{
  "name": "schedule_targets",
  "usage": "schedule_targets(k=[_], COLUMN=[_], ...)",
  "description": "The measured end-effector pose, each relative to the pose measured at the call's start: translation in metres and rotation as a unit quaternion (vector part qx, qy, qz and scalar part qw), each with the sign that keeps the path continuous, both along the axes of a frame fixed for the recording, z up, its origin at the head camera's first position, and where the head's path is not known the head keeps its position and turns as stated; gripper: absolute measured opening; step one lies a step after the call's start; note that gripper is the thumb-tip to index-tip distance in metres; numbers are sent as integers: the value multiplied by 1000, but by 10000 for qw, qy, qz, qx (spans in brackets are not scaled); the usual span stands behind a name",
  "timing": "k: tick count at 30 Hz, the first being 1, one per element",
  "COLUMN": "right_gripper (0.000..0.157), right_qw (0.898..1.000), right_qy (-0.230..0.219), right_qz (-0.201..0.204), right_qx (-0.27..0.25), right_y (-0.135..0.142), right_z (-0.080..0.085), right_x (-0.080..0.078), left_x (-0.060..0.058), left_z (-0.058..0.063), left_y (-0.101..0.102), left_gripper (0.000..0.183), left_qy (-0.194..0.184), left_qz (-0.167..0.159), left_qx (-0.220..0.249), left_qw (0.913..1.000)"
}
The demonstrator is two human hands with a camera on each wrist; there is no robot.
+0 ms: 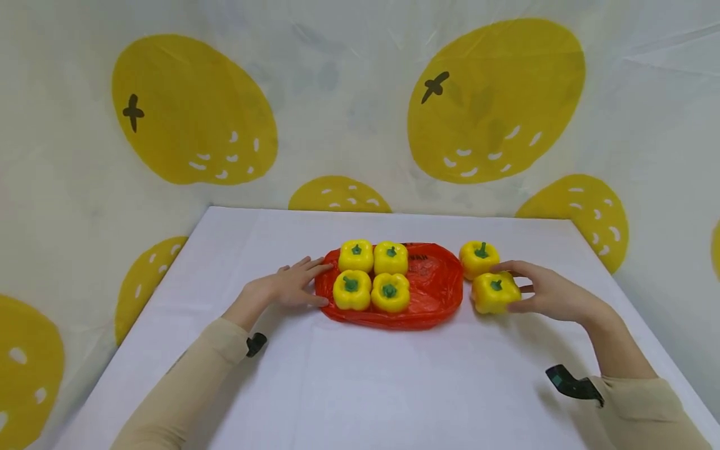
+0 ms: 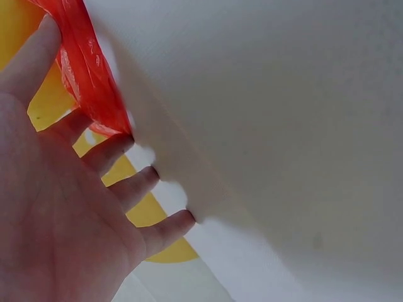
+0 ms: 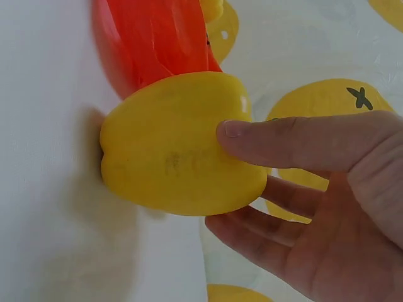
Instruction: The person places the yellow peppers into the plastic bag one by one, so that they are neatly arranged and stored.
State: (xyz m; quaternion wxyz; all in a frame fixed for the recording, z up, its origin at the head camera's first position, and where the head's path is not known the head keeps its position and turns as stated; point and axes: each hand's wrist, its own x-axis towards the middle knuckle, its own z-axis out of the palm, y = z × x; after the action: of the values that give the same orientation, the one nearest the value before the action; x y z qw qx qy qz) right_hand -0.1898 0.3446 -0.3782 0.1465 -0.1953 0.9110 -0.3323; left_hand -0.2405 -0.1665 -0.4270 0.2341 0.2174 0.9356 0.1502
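Observation:
My right hand [image 1: 554, 294] holds a yellow bell pepper [image 1: 494, 294] with a green stem, thumb on one side and fingers on the other. In the right wrist view that pepper [image 3: 182, 145] fills the middle, its bottom turned toward the white table. A second pepper [image 1: 478, 258] sits just behind it. To the left lies an oval tray-like shape covered in red plastic [image 1: 435, 287], with several yellow peppers [image 1: 390, 292] grouped on its left half. My left hand [image 1: 295, 286] rests at its left edge, fingers spread, thumb and fingertips against the red plastic [image 2: 94, 75].
A white cloth covers the table [image 1: 360, 387], its far edge meeting a pale curtain [image 1: 343, 106] printed with large yellow fruit. Black straps show near both wrists, below the beige sleeves [image 1: 647, 406].

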Motion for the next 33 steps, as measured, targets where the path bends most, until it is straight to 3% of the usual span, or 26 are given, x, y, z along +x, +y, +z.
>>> schedule_targets(k=[8, 18, 26, 33], right_gripper=[65, 59, 64, 63], right_qw=[9995, 9983, 9980, 9982], right_qy=[274, 575, 600, 585], right_qz=[-59, -119, -192, 0], right_qx=[156, -39, -25, -92], right_y=[1, -4, -27, -53], right_z=[6, 36, 55, 56], right_x=[1, -2, -16, -28], left_x=[2, 2, 1, 0], left_z=[1, 0, 2, 3], left_y=[-1, 1, 0, 1], left_gripper=[89, 88, 88, 89], left_qy=[94, 75, 46, 27], left_qz=[14, 54, 35, 11], left_qx=[-21, -87, -42, -29], left_qw=[10000, 9999, 10000, 10000])
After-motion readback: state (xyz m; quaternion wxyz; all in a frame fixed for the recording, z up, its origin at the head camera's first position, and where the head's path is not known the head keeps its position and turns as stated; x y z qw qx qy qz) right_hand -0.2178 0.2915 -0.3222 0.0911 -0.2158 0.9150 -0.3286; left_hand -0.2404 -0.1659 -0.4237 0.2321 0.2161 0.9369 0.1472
